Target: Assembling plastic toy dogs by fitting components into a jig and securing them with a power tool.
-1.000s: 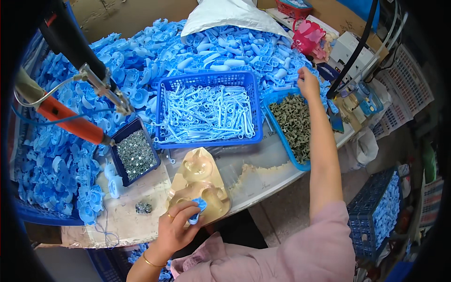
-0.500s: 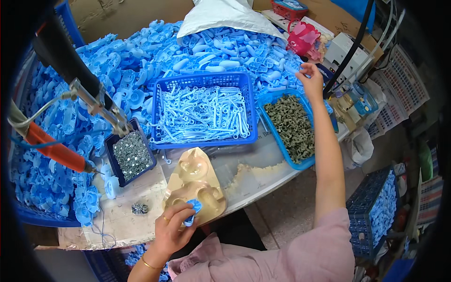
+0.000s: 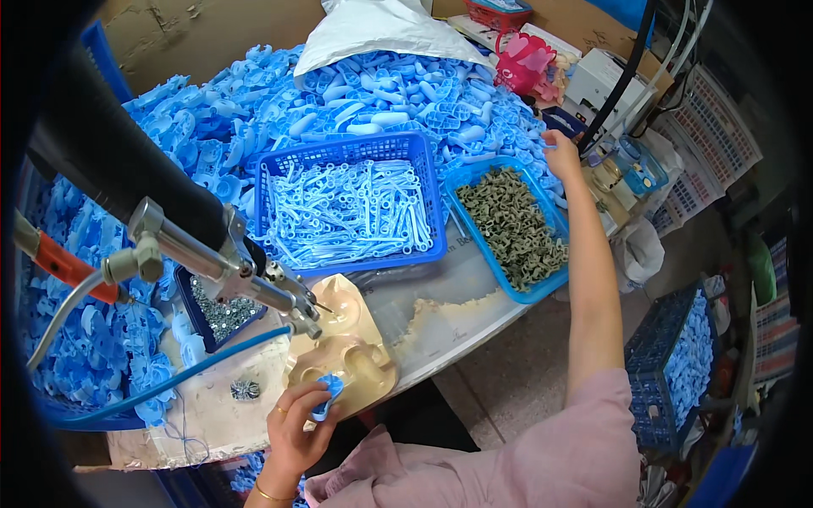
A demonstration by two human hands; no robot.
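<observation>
My left hand (image 3: 298, 423) pinches a small blue plastic part (image 3: 327, 396) at the near edge of a tan moulded fixture (image 3: 377, 334) with rounded hollows. My right arm stretches out to the far right. There my right hand (image 3: 561, 155) has its fingers drawn together on a small blue plastic piece (image 3: 549, 146), at the right end of the heap of blue parts (image 3: 373, 85). Over the fixture hangs a black-sleeved tool with metal fittings (image 3: 246, 273), its thin tip above the far hollow.
A blue basket (image 3: 351, 264) holds light-blue ringed rods. Right of it stands a light-blue tray (image 3: 521, 296) of grey-green clips; left, a dark tray (image 3: 203, 326) of small screws. An orange-handled tool (image 3: 72, 271) hangs at left. A crate (image 3: 656, 398) stands right, below table level.
The black-sleeved tool has swung right and nearer, over the screw tray and fixture. My right fingers have closed at the heap's edge. My left hand keeps the blue part near the fixture.
</observation>
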